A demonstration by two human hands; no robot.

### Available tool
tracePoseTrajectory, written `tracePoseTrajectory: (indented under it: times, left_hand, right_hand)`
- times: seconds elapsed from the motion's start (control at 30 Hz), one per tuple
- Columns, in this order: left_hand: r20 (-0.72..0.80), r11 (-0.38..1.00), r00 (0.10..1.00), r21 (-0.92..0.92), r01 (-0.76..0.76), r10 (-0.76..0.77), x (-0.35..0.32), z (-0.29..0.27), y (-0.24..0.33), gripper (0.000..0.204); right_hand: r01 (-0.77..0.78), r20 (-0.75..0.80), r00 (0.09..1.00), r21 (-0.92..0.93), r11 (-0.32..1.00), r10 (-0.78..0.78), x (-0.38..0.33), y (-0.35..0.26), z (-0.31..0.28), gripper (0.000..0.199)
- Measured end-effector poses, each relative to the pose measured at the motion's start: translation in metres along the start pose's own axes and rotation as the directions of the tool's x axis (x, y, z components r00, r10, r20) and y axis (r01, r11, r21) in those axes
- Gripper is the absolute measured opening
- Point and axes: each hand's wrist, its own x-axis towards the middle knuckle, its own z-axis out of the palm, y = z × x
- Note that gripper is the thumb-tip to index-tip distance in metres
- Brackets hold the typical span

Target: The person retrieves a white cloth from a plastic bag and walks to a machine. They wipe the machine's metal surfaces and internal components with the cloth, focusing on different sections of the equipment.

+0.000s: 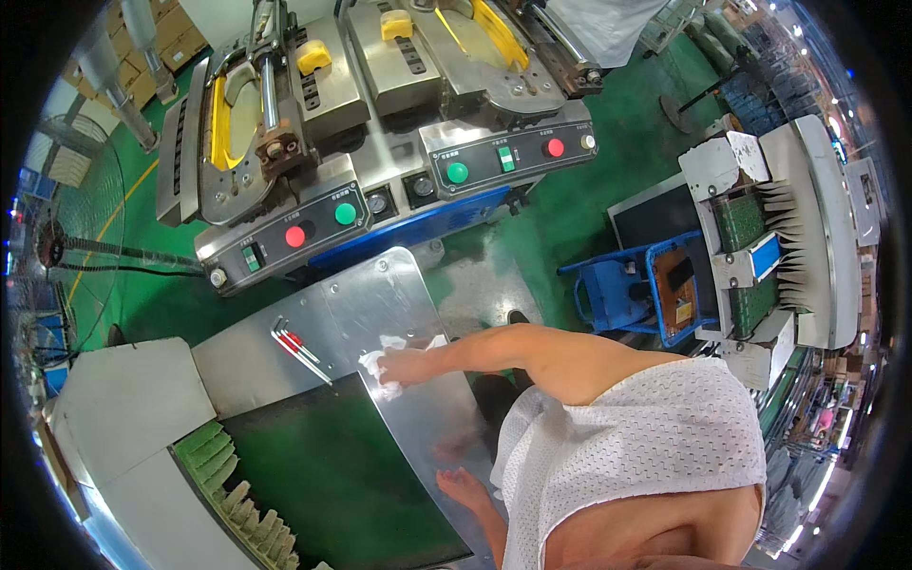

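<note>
A crumpled white cloth point(385, 367) is gripped in my right hand point(407, 366), pressed against the bare metal top point(380, 294) of a machine's end table. My left hand point(464, 486) lies lower on the metal side strip, beside the dark green conveyor belt point(332, 465); its fingers are loosely stretched and hold nothing. To the left of the cloth, several slim tools point(302, 351) lie together on the metal: silver L-shaped hex keys and one with a red part.
Green curtain strips point(249, 508) hang at the white machine housing point(142, 394). A press machine point(389, 190) with coloured buttons stands ahead. A fan point(57, 247) is at far left. On the right are a blue cart point(617, 290) and another white machine with strips point(822, 237).
</note>
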Motion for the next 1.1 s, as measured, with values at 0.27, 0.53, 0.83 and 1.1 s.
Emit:
tracePoseTrajectory:
  times: [0.27,0.53,0.83,1.1]
  left_hand:
    - [-0.043,0.989,0.998,-0.138,-0.057,0.051,0.041,0.007,0.068,0.052]
    - [0.018,0.986,0.995,-0.136,-0.092,0.095,0.113,0.070,0.162,0.053]
    - [0.112,0.962,0.994,-0.272,0.010,0.022,0.142,0.166,0.248,0.049]
    - [0.021,0.954,1.000,-0.298,0.008,-0.002,0.112,0.180,0.268,0.046]
  right_hand:
    - [0.165,-0.036,0.939,0.920,-0.356,0.343,-0.104,-0.042,-0.179,0.053]
    - [0.727,-0.576,0.595,0.683,-0.070,0.561,-0.292,0.037,-0.385,0.045]
    - [0.179,-0.476,0.285,0.879,0.441,0.832,-0.299,0.265,-0.538,0.044]
    - [-0.743,-0.748,0.388,0.091,0.663,0.538,-0.218,0.418,-0.514,0.034]
